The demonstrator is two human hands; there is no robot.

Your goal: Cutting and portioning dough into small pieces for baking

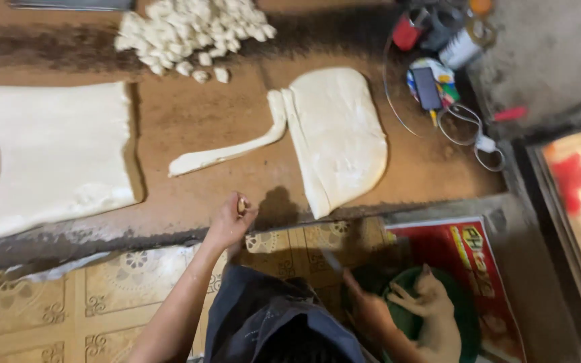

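here, at the front edge of a brown counter (196, 114), the person's left hand (231, 220) rests with its fingers curled tight around a small pale object that is too small to make out. the right hand (364, 306) hangs lower, off the counter and over the tiled floor (122, 289), fingers closed on the handle of a knife (334, 262) whose blade is blurred. just beyond the left hand lie a folded slab of dough (337, 134) and, touching its upper left corner, a long curved dough strip (226, 151). a larger flat sheet of dough (48, 154) covers the counter's left side, and a heap of small cut dough pieces (189, 30) sits near the far edge. beside the right hand, a pale cat (435, 309) lies in a green basin (469, 316) on the floor.
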